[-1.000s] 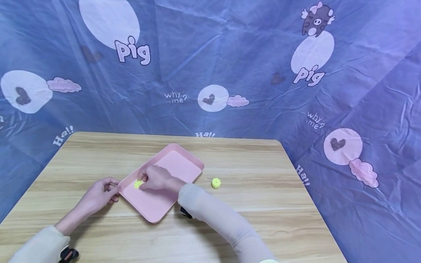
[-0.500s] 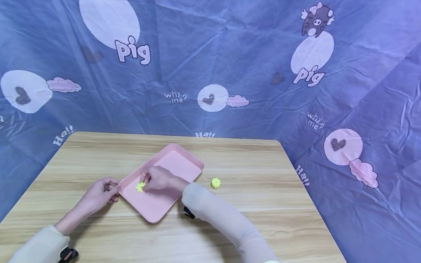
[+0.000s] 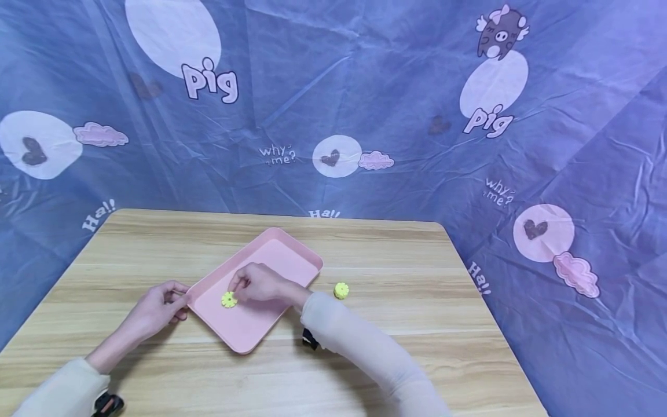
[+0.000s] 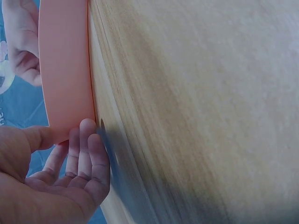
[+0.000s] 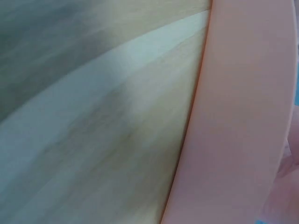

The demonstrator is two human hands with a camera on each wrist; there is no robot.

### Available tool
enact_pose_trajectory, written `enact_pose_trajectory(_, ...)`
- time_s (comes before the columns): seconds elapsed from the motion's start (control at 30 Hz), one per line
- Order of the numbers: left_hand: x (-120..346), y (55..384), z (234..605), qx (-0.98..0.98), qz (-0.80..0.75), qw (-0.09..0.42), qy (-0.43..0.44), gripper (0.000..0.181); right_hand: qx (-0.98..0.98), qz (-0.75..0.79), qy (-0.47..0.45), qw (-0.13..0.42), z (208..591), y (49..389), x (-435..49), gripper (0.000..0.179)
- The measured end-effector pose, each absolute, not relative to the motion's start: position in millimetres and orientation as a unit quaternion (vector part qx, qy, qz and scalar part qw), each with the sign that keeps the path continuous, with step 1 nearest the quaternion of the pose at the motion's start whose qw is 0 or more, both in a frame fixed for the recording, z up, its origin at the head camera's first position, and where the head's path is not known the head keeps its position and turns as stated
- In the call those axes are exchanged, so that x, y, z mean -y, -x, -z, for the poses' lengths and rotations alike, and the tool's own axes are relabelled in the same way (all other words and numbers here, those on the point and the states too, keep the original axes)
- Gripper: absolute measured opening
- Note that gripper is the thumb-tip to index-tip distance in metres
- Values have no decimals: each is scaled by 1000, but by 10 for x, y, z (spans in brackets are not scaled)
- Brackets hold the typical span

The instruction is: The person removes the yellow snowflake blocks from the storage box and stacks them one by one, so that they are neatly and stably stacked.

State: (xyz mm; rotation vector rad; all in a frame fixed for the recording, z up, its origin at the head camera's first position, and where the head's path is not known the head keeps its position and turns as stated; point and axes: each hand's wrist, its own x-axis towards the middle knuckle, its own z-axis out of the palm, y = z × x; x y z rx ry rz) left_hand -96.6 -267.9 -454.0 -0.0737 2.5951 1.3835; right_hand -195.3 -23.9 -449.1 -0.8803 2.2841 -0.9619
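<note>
A pink rectangular tray [image 3: 281, 266] lies at an angle on the wooden table. My left hand [image 3: 158, 310] holds its left corner, with the thumb at the rim and the fingers low against the outer wall, as the left wrist view shows. Inside the tray, near that corner, is a small yellow flower-shaped piece [image 3: 228, 300]. My right hand [image 3: 257, 282] reaches over the tray's right side and pinches the piece's edge between thumb and curled fingers. The tray wall [image 5: 233, 116] hides most of this hand in the right wrist view.
A second yellow flower-shaped piece [image 3: 341, 291] stands on the table [image 3: 406, 324], right of the tray and beyond my right sleeve [image 3: 359, 341]. Behind the table's far edge hangs a blue patterned cloth [image 3: 333, 104].
My right hand has moved a little to the right inside the tray, and the yellow piece has shifted right and nearer with it. My left hand and the tray have stayed still.
</note>
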Motion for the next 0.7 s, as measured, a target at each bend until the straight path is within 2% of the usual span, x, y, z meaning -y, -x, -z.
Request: enact_pose_trajectory(0.7,2780,1127,4585,-873,-476,106,13,31,-841,413,298,181,4291,2001,-280,12)
